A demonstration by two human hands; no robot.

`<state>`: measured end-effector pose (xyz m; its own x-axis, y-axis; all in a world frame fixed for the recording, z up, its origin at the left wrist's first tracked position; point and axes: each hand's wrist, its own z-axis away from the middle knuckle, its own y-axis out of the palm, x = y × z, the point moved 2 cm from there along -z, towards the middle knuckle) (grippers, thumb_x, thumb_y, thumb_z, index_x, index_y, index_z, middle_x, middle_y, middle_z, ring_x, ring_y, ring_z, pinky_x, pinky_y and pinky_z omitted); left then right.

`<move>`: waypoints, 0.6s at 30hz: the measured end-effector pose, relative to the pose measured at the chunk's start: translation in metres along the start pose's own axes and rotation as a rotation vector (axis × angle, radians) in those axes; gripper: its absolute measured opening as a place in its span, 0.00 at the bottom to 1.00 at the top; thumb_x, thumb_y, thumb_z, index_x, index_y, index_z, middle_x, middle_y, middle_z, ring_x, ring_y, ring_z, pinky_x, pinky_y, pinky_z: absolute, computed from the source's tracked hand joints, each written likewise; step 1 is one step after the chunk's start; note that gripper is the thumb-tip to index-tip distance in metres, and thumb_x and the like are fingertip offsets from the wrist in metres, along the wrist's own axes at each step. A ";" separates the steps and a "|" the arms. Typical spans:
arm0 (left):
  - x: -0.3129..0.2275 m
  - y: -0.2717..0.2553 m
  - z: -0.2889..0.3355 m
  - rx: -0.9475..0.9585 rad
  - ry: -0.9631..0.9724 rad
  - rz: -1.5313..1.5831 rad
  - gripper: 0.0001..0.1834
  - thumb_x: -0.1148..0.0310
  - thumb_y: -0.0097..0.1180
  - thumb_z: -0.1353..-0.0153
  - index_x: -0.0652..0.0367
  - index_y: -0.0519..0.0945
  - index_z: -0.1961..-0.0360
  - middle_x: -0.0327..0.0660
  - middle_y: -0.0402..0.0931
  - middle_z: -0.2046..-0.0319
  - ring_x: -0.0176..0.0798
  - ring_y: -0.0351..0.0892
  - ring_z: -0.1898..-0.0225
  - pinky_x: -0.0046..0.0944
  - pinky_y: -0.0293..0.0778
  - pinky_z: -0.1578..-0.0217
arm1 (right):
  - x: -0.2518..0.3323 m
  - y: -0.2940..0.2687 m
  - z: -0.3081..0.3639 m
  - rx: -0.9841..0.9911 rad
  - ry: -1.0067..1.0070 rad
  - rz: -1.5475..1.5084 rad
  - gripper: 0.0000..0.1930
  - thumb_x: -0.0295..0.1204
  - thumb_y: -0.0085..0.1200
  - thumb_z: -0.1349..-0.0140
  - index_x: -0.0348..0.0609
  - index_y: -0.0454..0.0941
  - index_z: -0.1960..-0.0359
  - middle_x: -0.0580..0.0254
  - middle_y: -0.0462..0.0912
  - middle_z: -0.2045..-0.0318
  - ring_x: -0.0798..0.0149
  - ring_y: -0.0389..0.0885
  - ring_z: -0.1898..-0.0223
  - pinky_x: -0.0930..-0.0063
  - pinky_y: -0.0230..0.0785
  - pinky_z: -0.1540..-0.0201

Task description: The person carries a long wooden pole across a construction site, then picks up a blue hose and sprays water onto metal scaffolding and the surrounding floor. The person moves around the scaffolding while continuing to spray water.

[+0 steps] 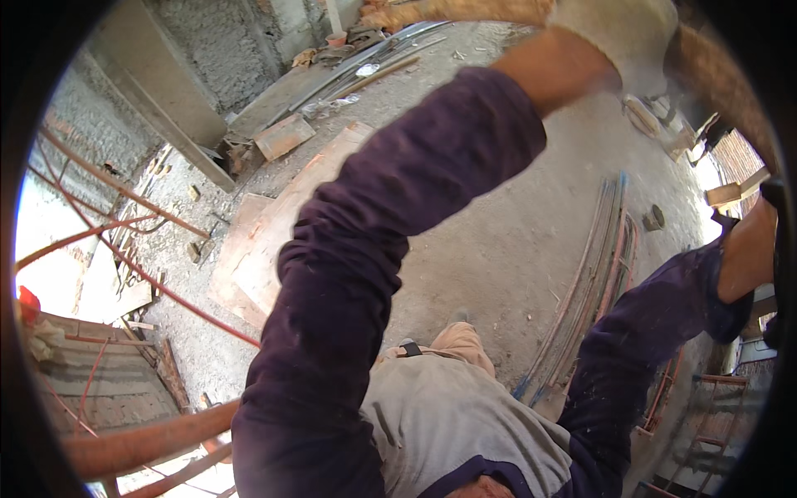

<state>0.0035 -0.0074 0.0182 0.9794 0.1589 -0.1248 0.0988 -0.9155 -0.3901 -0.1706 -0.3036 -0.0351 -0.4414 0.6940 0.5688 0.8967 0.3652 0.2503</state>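
My left hand (616, 37), in a pale work glove, is up at the top right, wrapped round a rough wooden pole (465, 12). The pole runs along the upper rim and bends down the right side. The left arm, in a dark purple sleeve (415, 174), crosses the middle of the view. My right arm (631, 307) reaches toward the right rim, where its bare wrist (747, 249) shows. Beyond that wrist the right hand is lost in the dark edge of the picture.
Long thin metal bars (581, 290) lie on the dusty floor to the right. Flat boards (274, 224) lie left of centre. Rusty bent rods (124, 191) stick out at the left, near a concrete post (149, 75). Pipes and debris (365, 70) line the far wall.
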 end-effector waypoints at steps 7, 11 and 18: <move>0.094 0.189 0.004 0.395 -0.195 -0.172 0.34 0.54 0.62 0.55 0.58 0.71 0.47 0.47 0.76 0.55 0.47 0.76 0.52 0.45 0.67 0.49 | -0.081 0.084 -0.036 -0.125 -0.050 0.073 0.28 0.28 0.53 0.44 0.30 0.62 0.42 0.47 0.69 0.45 0.61 0.69 0.44 0.73 0.63 0.43; 0.177 0.264 0.037 0.246 -0.147 0.074 0.33 0.55 0.63 0.54 0.59 0.71 0.48 0.47 0.75 0.55 0.46 0.75 0.52 0.46 0.68 0.50 | -0.192 0.087 -0.110 -0.166 -0.076 0.099 0.26 0.26 0.52 0.44 0.30 0.64 0.43 0.48 0.70 0.45 0.62 0.70 0.45 0.75 0.63 0.43; 0.434 0.247 0.295 0.656 -0.816 -0.012 0.36 0.48 0.57 0.48 0.68 0.70 0.48 0.62 0.69 0.49 0.54 0.70 0.45 0.43 0.65 0.46 | -0.313 0.237 -0.111 -0.153 0.007 0.138 0.23 0.23 0.49 0.44 0.28 0.67 0.44 0.50 0.72 0.47 0.65 0.71 0.46 0.76 0.64 0.44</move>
<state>0.4012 -0.0558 -0.4012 0.5384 0.5914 -0.6003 -0.2462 -0.5709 -0.7833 0.1844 -0.5031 -0.0671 -0.3142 0.7264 0.6112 0.9436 0.1680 0.2854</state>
